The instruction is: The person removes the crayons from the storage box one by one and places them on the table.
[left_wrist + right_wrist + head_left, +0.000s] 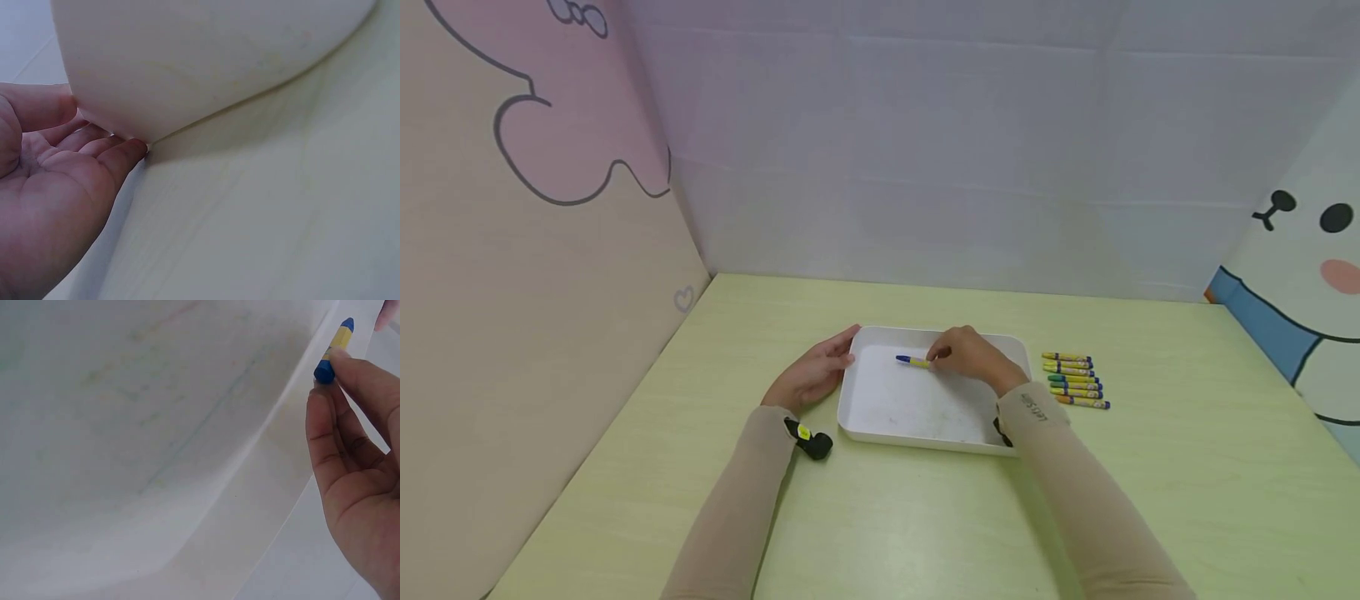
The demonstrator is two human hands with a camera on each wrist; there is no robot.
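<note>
My right hand (970, 357) pinches a blue crayon (339, 347) with a yellow wrapper between thumb and fingertips. In the head view the crayon's pointed end faces left, over the inside of a shallow white tray (887, 412). Faint coloured marks show on the tray floor in the right wrist view. At the tray's left side, my left hand (817, 371) holds the edge, its thumb at the rim and its fingers along the outside. The left wrist view shows that thumb and the fingertips against the tray's outer wall (187, 56).
Several crayons (1075, 380) in yellow wrappers lie in a column on the pale table (1180, 467), just right of the tray. A white sheet (925, 167) stands behind the table, with cartoon-printed panels at the left and right sides.
</note>
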